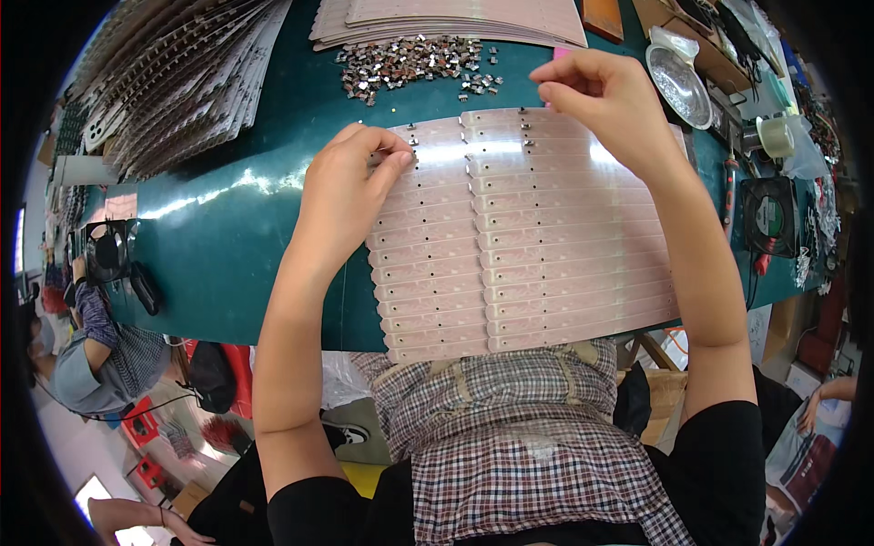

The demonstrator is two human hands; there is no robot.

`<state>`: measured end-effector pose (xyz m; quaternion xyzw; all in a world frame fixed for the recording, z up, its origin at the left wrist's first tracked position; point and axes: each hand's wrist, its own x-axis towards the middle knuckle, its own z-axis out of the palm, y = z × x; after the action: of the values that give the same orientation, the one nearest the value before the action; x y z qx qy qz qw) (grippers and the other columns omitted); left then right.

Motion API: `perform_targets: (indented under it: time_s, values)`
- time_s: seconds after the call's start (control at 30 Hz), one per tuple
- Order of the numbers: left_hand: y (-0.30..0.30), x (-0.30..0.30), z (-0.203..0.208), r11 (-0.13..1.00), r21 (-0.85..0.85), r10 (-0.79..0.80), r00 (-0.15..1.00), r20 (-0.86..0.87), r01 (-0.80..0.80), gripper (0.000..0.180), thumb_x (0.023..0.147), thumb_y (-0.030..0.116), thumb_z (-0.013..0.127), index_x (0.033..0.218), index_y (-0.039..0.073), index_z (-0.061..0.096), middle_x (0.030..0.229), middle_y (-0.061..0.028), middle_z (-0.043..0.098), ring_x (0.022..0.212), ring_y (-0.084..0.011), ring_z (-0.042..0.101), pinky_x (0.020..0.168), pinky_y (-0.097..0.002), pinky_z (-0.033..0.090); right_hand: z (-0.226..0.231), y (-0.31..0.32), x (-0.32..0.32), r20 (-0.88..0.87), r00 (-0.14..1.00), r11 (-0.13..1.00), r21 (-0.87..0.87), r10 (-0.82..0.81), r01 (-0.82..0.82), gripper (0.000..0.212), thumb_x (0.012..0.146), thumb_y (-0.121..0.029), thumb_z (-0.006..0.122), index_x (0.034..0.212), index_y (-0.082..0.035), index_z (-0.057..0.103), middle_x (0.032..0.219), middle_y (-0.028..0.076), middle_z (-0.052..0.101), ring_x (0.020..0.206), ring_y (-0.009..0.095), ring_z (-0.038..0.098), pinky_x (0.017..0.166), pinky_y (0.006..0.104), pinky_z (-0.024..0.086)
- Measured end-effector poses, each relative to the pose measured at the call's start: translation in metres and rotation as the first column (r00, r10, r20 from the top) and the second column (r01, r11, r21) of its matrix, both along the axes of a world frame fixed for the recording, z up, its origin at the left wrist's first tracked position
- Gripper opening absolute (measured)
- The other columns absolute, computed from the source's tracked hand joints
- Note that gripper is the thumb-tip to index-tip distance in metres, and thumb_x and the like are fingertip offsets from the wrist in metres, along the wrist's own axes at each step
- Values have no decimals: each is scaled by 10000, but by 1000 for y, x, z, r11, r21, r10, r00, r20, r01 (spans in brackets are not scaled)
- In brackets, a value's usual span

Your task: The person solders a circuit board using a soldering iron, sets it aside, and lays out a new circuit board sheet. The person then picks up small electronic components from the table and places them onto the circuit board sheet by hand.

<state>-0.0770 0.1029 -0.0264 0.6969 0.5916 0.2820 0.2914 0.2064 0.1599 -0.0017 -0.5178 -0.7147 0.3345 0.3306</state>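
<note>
Two pale pink panels of scored strips, one (423, 273) on the left and one (574, 246) on the right, lie side by side before me on the green table. Small metal pieces (527, 142) sit on their far rows, near dark holes. At the left panel's far left edge, my left hand (350, 177) has thumb and fingertips closed together; whatever they may hold is too small to make out. Above the right panel's far edge, my right hand (610, 105) is in a pinch, its contents not discernible. Beyond the panels lies a pile of small metal pieces (401, 65).
More flat panels (464, 11) are stacked at the back. A leaning stack of panels (182, 82) fills the far left. On the right are a clear round dish (678, 86), a screwdriver (730, 196) and a black fan (769, 217). Another fan (107, 250) stands left, near a co-worker.
</note>
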Motion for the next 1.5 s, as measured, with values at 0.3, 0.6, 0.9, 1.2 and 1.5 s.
perform_targets:
  time_s: [0.3, 0.6, 0.9, 1.2, 1.5]
  values:
    - [3, 2, -3, 993, 91, -63, 980, -191, 81, 147, 945, 160, 652, 953, 19, 690, 944, -130, 651, 801, -314, 662, 730, -404, 525, 4, -36, 10, -29, 999, 998, -48, 39, -40, 142, 909, -82, 684, 1000, 18, 729, 880, 40, 727, 825, 90, 671, 767, 246, 533]
    - [2, 7, 3, 983, 148, -55, 935, -350, 113, 134, 938, 175, 647, 921, 46, 678, 950, -118, 650, 818, -346, 663, 723, -440, 537, 0, -46, 9, -72, 997, 994, -107, 31, -39, 138, 894, -75, 714, 993, 22, 731, 864, 41, 735, 807, 97, 679, 754, 260, 546]
    - [1, 7, -1, 964, 208, -76, 917, -392, 168, 106, 912, 151, 684, 898, 47, 670, 914, -99, 646, 765, -322, 664, 680, -416, 530, -9, -45, 7, 80, 995, 996, -66, 64, -59, 131, 879, -77, 725, 948, 34, 714, 841, 77, 729, 770, 139, 676, 723, 282, 546]
    - [-5, 16, -12, 935, 296, -1, 834, -552, 197, 88, 895, 141, 705, 879, 68, 659, 889, -66, 625, 726, -287, 662, 640, -392, 528, -21, -47, 0, 153, 985, 997, 16, 76, -79, 129, 911, -113, 682, 966, 2, 705, 894, 115, 676, 793, 237, 640, 726, 348, 511]
    - [3, -4, 12, 987, 88, 142, 987, -75, -135, 295, 1035, 274, 569, 1000, 52, 761, 771, -22, 558, 656, -140, 509, 601, -299, 383, -25, -46, 1, 227, 968, 987, 88, 110, -133, 139, 929, -131, 645, 961, -2, 689, 936, 138, 670, 863, 313, 650, 778, 393, 510]
